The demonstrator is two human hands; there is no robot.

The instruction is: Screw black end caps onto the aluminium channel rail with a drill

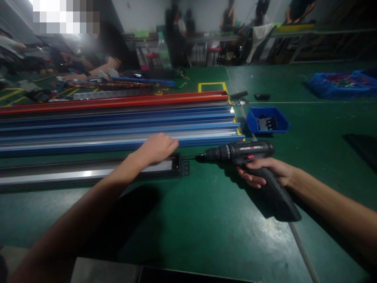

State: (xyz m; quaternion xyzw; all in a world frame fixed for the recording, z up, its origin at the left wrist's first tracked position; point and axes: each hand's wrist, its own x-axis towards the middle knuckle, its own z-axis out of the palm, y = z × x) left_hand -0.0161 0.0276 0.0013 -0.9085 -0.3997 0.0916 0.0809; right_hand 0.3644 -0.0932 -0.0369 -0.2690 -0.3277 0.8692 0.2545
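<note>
My right hand (262, 173) is wrapped round the grip of a black cordless drill (250, 151), which points left. Its long bit reaches the end of a long black metal channel (156, 173) with a pale inner strip. A small slotted black end bracket (186, 168) sticks out from that end. Near the same end, my left hand (159, 148) lies over the channel's far edge with curled fingers, pressing on or gripping it; the fingertips are partly hidden. Just behind lie several long blue channels (206, 135) side by side.
Beyond the blue channels runs an orange-red channel (176, 97). A blue bin (282, 125) holding small dark parts stands behind the drill. At far right are blue bags (321, 89) with coloured pieces. Wires and a power strip (100, 94) lie at back left, near a co-worker's arms.
</note>
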